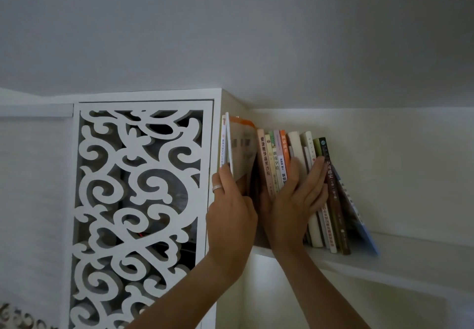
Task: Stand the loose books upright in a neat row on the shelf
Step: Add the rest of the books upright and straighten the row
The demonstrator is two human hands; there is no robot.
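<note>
A row of several books (275,159) stands on a high white shelf (384,257), their spines leaning left at the top. My right hand (295,200) lies flat against those spines, fingers spread up to a dark book (331,182). My left hand (230,205), with a ring on one finger, grips tall thin books (227,144) with an orange-topped cover (243,149) at the row's left end, by the cabinet side. A blue-edged book (359,216) leans against the row's right end.
A white cabinet with a carved scrollwork door (138,200) stands directly left of the shelf. The shelf board runs on to the right, with white wall (410,162) behind and the ceiling close above.
</note>
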